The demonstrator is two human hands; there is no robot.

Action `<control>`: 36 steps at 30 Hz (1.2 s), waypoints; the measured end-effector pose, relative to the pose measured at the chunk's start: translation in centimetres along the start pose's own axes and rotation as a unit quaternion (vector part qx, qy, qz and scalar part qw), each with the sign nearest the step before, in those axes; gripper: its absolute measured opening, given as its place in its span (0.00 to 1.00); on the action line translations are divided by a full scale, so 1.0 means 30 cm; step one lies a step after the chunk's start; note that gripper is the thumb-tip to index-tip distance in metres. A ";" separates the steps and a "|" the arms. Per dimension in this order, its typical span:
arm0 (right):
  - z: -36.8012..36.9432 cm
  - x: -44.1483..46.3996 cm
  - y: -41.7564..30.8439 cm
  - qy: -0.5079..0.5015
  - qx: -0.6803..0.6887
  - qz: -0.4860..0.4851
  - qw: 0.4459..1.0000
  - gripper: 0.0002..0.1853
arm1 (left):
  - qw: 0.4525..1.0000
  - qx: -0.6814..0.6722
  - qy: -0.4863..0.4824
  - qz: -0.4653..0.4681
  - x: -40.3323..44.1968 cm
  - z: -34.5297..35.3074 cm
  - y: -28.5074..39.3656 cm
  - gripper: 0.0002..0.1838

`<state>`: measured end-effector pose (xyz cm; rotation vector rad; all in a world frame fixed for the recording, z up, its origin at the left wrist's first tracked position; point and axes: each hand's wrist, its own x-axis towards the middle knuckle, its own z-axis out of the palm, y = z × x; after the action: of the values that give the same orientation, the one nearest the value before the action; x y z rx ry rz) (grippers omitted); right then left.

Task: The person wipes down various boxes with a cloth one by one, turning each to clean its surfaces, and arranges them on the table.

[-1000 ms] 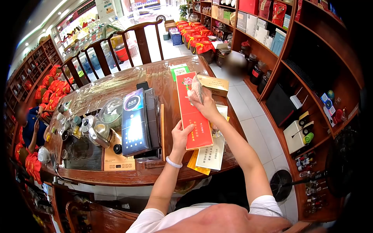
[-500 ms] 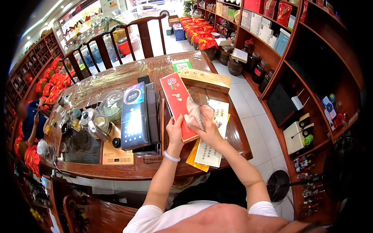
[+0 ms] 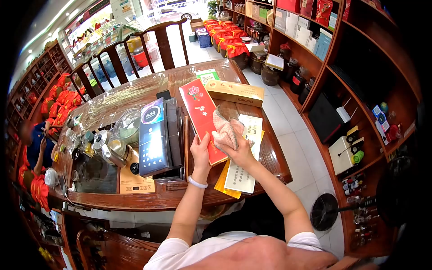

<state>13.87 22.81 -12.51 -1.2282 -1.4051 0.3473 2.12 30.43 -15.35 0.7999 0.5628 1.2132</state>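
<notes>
A long red box (image 3: 201, 112) with a flower picture is tilted above the wooden table, and my left hand (image 3: 200, 150) grips its lower left edge. Bunched in my right hand (image 3: 240, 152) is a pinkish-grey cloth (image 3: 226, 130), which lies against the box's lower right side. Behind the red box rests a gold box (image 3: 236, 93). Under my right hand and forearm are a pale box with dark lettering (image 3: 240, 177) and a yellow item (image 3: 227, 186), partly covered.
Left of the red box stands a dark blue box (image 3: 153, 137) beside black boxes. A kettle (image 3: 108, 148) and tea ware are farther left. Chairs (image 3: 163, 42) line the far side of the table (image 3: 135, 90). A person (image 3: 38, 146) is at the far left.
From the red box's upper part, my right hand has come down toward me with the cloth. The red box has shifted left and tilts more, uncovering the gold box.
</notes>
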 end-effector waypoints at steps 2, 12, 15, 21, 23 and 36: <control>0.001 -0.002 -0.011 0.016 0.028 0.016 0.999 0.24 | 1.000 0.006 -0.002 0.002 0.001 -0.002 -0.002 0.15; 0.000 -0.009 -0.005 0.028 0.041 0.038 0.998 0.27 | 1.000 0.002 -0.012 -0.008 -0.002 0.004 0.000 0.16; -0.003 -0.007 -0.016 0.040 0.025 0.043 0.998 0.26 | 1.000 -0.001 -0.020 -0.013 -0.003 0.005 0.005 0.17; -0.017 -0.011 -0.011 0.009 0.105 0.121 0.987 0.22 | 0.999 0.009 -0.047 -0.009 -0.009 0.012 0.018 0.19; -0.026 -0.003 -0.043 0.032 0.185 0.183 0.965 0.21 | 0.998 0.015 -0.057 -0.006 -0.010 0.008 0.016 0.20; -0.040 -0.002 -0.011 0.111 0.284 0.243 0.921 0.19 | 0.991 0.019 -0.113 -0.068 -0.019 0.019 0.034 0.17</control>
<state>14.73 22.12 -11.95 -1.0665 -0.7063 0.8659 1.79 29.88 -14.20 0.9039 0.4470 0.9746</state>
